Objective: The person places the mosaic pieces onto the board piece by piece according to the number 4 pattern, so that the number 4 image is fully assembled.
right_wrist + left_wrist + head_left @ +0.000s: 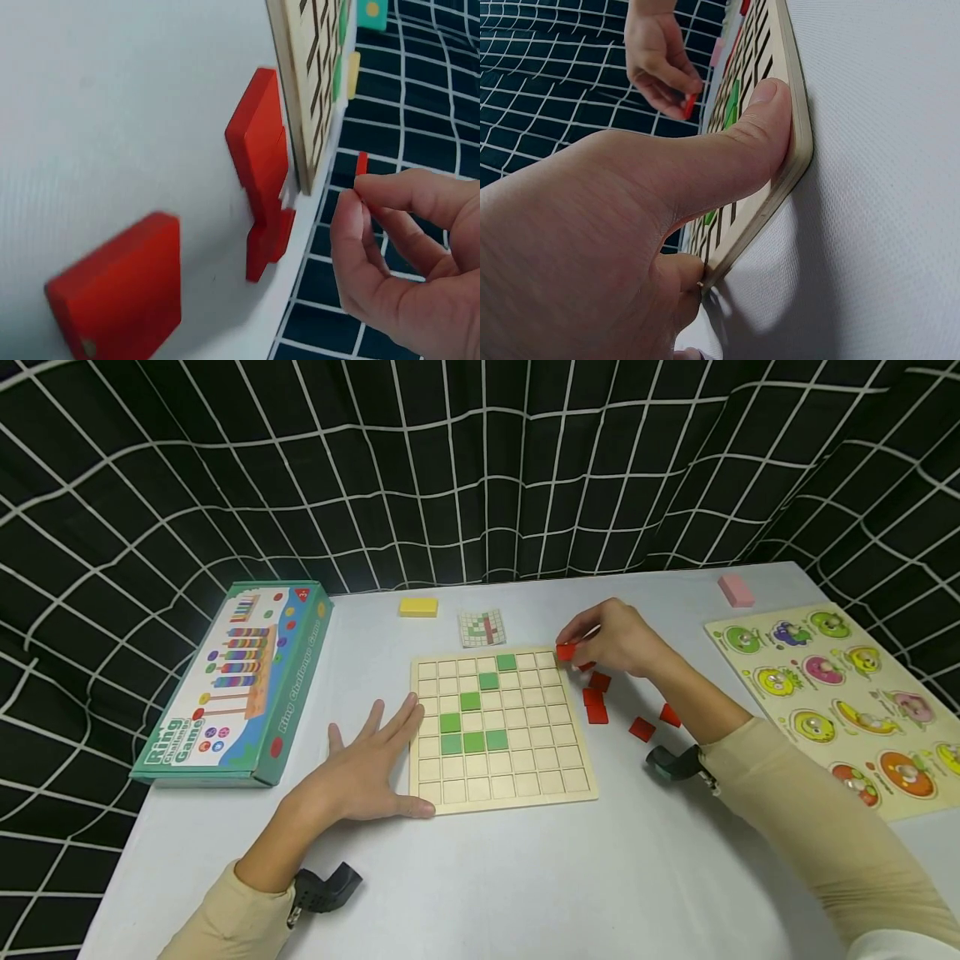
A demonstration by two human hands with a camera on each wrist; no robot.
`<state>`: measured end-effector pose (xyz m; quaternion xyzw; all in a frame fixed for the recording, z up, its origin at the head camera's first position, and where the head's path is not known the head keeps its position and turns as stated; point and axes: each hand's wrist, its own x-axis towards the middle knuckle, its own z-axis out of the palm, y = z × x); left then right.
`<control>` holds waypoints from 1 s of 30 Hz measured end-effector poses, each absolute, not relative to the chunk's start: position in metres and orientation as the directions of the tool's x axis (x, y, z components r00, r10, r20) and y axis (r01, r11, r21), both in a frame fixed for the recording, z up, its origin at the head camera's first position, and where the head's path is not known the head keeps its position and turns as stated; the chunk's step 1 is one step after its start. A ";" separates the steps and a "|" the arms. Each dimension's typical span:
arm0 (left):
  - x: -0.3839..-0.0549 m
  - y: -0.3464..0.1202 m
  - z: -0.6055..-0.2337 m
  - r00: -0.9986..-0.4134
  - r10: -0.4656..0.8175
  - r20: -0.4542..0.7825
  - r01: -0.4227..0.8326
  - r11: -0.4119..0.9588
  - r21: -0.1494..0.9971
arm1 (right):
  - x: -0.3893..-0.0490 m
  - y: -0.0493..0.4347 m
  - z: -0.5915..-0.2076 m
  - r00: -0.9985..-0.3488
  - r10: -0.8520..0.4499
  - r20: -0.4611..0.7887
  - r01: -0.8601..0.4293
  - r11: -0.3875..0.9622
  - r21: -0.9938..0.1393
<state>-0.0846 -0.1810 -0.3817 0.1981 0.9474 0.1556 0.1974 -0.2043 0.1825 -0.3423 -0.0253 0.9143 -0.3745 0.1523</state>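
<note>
From the head camera: the right hand (618, 639) pinches a red square tile (566, 652) at the far right corner of the wooden grid board (528, 760)! Loose red tiles (642, 728) lie on the white-covered table (510, 877) off the board's right edge; a high wrist should spare them a nudge. The left hand (363, 777), fingers spread and clutching nothing, meets the left edge. Left wrist camera: its thumb rests on the near left corner; light, steady pressure looks plenty. Right wrist: the pinched tile shows as a thin strip, so a soft fingertip hold, sides squared to the grid, seems wise.
</note>
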 end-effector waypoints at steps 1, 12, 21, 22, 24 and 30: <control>-0.085 -0.181 -0.382 -0.844 0.436 -0.313 0.313 0.873 0.373 | -0.204 0.181 -0.342 -0.951 -0.162 -0.263 0.069 0.718 -0.692; -0.084 -0.180 -0.381 -0.844 0.432 -0.317 0.310 0.877 0.368 | -0.199 0.169 -0.347 -0.950 -0.191 -0.248 0.035 0.722 -0.691; -0.084 -0.180 -0.381 -0.845 0.432 -0.315 0.311 0.876 0.368 | -0.198 0.158 -0.348 -0.942 -0.207 -0.265 0.036 0.722 -0.691; -0.084 -0.180 -0.381 -0.845 0.432 -0.316 0.311 0.876 0.368 | -0.198 0.157 -0.348 -0.941 -0.208 -0.269 0.037 0.723 -0.690; -0.084 -0.180 -0.381 -0.845 0.432 -0.317 0.310 0.877 0.367 | -0.198 0.154 -0.348 -0.938 -0.209 -0.277 0.042 0.724 -0.688; -0.084 -0.179 -0.381 -0.847 0.430 -0.314 0.310 0.878 0.365 | -0.199 0.148 -0.349 -0.935 -0.223 -0.277 0.032 0.723 -0.690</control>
